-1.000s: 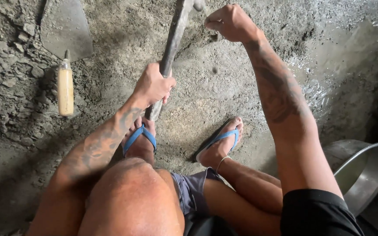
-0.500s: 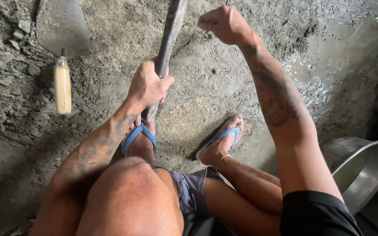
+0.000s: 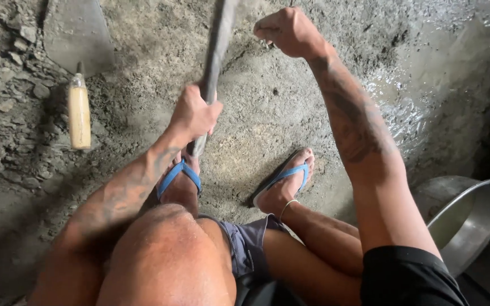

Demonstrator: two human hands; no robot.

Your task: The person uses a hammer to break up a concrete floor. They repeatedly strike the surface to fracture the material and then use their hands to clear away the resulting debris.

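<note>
Left hand [image 3: 195, 115] wrapped tight round a long handle [image 3: 214, 62] running toward 12 o'clock over the mortar heap [image 3: 267, 107]. Right hand [image 3: 286, 29] fisted, empty, at 1 o'clock. Trowel [image 3: 79, 107] at 10 o'clock; metal basin [image 3: 472, 221] at 4.

Ground [image 3: 267, 113]: rough grey cement mix, wet sheen at right. Trowel [image 3: 79, 113]: pale smooth wooden handle, dull metal blade (cement-caked). Basin [image 3: 483, 209]: shiny steel. Flip-flops [image 3: 290, 173]: blue rubber straps.

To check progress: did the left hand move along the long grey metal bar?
Yes. The left hand slid up the long grey metal bar, away from the blue sandal.
</note>
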